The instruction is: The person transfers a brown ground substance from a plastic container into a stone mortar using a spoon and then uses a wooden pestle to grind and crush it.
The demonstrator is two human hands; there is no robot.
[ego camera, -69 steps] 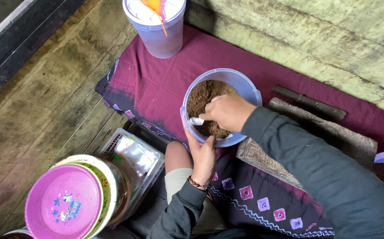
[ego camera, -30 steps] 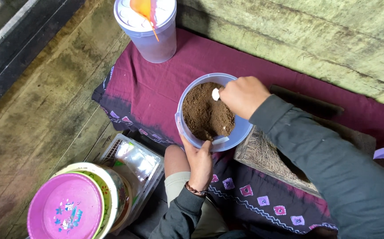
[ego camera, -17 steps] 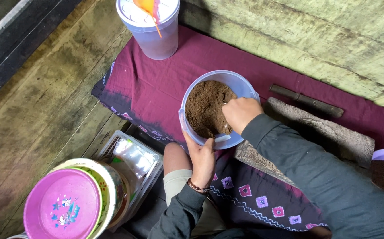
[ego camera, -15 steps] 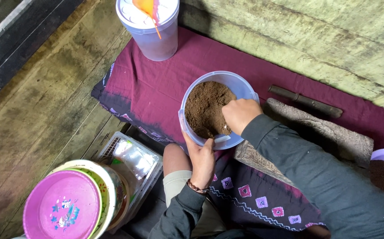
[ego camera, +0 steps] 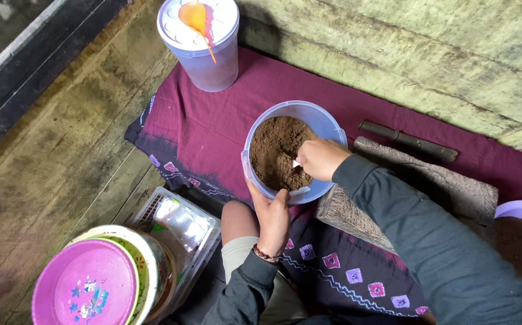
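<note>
Brown powder (ego camera: 273,150) under right hand (ego camera: 319,159) fingers

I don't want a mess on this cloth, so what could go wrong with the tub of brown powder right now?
1. The pale blue plastic tub looks tilted and is steadied only by the left hand at its near rim; a slip could tip brown powder onto the maroon cloth.
2. The right hand digs with a small white scoop near the rim, so powder might flick over.
</note>
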